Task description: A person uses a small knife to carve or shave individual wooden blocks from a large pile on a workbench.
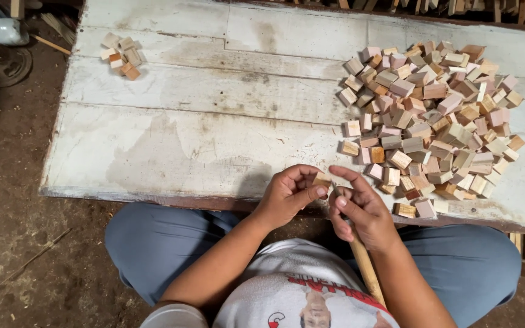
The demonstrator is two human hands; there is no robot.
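**Hands close on one small block at the board's near edge**

Both hands meet over the near edge of the worn, white-painted plank board (pixel 214 127). Left hand (pixel 287 194) pinches a small pale wooden block (pixel 322 180) in narrow fingertips; right hand (pixel 360 209) wraps a slim light wooden tool handle (pixel 366 267), whose tip appears to touch the block. A slip could nick the thumb. Rough-sawn cubes form a large heap of tan and pinkish wooden blocks (pixel 432 121); a small cluster of similar blocks (pixel 121 54) sits far left.
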